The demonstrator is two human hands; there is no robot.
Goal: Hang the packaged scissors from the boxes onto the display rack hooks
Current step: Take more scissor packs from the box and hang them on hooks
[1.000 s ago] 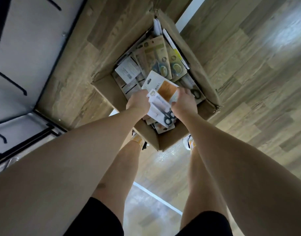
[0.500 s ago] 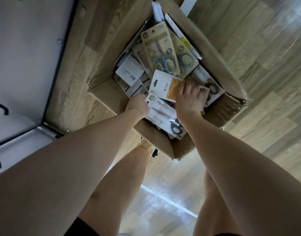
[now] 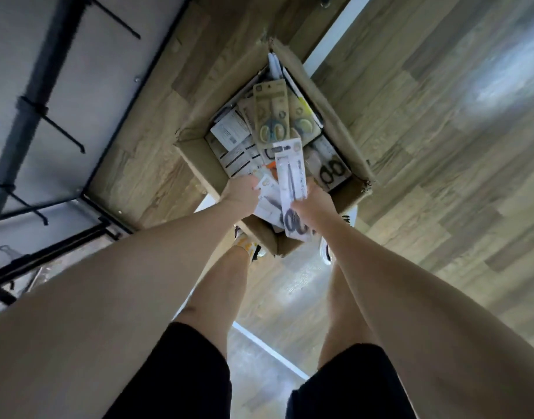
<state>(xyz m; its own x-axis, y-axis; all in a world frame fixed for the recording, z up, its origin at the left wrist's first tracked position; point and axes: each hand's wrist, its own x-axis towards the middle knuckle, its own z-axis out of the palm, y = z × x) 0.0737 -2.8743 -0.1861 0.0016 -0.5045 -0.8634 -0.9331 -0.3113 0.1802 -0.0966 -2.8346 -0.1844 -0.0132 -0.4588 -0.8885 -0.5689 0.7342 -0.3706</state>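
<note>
Over the open cardboard box (image 3: 199, 155) on the wooden floor (image 3: 426, 146), both hands work close together. The right hand (image 3: 312, 204) is the grip that matters: its fingers are curled around the lower half of a long white scissors pack (image 3: 290, 182), near the black handle loops. The long axis of this pack runs away from the grip, toward the far side of the box, so the hang-hole end is the end farthest from the wrist. The left hand (image 3: 241, 196), just beside it, holds a second white pack (image 3: 267, 195), partly hidden under the first 1.

Deeper in the box, beyond both hands, lie more packs: kraft-brown cards (image 3: 271, 116) with blue-yellow handles, and clear blisters with black loops. These look stiff and flat, with slippery plastic fronts.

Far to the left of the grips stands the display rack (image 3: 23, 116), a dark metal frame with thin black hooks (image 3: 63, 131). I judge that the free top end must be turned toward those hooks.
</note>
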